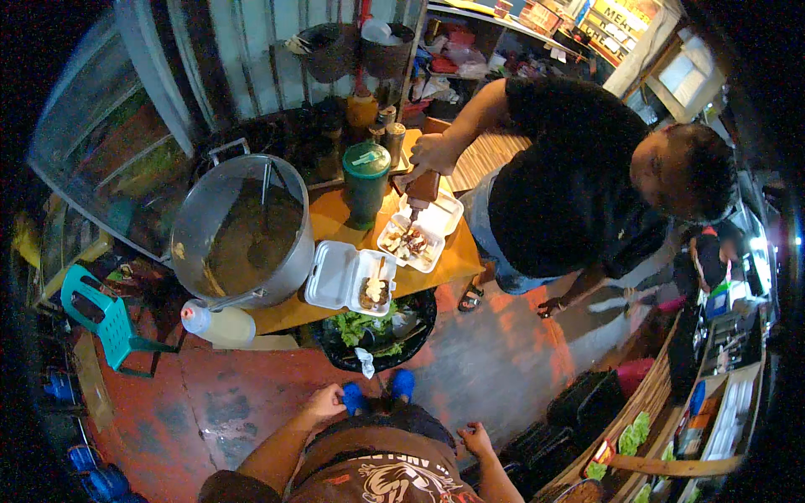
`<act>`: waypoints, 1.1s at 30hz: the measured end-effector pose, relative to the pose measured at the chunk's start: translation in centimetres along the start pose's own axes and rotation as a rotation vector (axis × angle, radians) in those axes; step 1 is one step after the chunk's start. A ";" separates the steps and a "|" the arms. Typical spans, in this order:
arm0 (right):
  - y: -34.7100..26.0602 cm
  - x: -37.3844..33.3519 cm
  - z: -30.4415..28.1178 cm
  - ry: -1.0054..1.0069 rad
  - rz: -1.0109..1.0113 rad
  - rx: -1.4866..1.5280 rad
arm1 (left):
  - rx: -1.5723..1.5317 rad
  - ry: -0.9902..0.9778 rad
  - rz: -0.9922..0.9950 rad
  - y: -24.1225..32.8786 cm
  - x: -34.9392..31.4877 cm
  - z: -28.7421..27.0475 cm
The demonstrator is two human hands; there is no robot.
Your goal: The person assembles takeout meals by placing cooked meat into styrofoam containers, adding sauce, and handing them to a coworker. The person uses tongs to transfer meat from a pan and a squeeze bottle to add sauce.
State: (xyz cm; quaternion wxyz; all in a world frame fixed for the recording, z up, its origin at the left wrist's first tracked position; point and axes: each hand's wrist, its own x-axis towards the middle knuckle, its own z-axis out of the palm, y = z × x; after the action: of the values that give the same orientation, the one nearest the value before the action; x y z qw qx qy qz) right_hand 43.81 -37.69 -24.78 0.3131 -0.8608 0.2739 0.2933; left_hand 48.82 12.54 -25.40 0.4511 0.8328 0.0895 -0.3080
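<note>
My left hand [324, 401] hangs beside my body, fingers loosely bent and apart, holding nothing I can see. On the other side my right hand [477, 440] is also lowered and empty, its thumb away from the fingers. Neither touches the wooden table [327, 214] ahead. On it lie two white foam boxes with their lids up: the nearer foam box [334, 287] holds food with a pale topping, while the farther foam box [438, 216] holds food streaked with dark sauce. Over the farther box, another person's hand [435, 154] tips a brown sauce bottle [423, 191] nozzle down.
A large metal pot [295, 272] with brown liquid stands left of the foam boxes, near a plastic jug [231, 327]. A green lidded container [366, 189] is behind them. Below the table edge sits a black bin [335, 354] with leafy scraps. A green chair [126, 331] is far left.
</note>
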 end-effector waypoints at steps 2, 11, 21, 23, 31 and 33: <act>-4.2 -2.0 -1.6 -0.081 0.030 -0.017 | -0.036 0.007 0.006 4.8 -1.0 -0.5; -5.3 10.3 -4.2 -0.420 -0.146 -0.593 | -0.285 0.434 -0.007 -4.1 -1.5 0.2; -33.5 3.0 5.6 -0.508 -0.802 -0.628 | -0.257 0.881 -0.485 -23.0 -23.0 13.5; -34.5 3.1 9.2 -0.535 -1.019 -0.617 | -0.359 0.750 -0.524 -21.1 -23.3 10.6; -40.2 -15.3 41.5 -0.991 -1.331 -0.973 | -0.630 0.792 -0.445 -25.1 -32.6 9.6; -43.2 -23.5 46.3 -1.008 -1.392 -0.982 | -0.634 0.640 -0.512 -23.3 -38.7 4.4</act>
State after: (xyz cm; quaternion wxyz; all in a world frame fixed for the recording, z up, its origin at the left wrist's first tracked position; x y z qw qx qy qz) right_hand 40.76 29.71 -21.83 0.1042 -0.6384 -0.6105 0.4570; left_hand 6.28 27.43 -20.40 0.5416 0.6592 0.5127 -0.0960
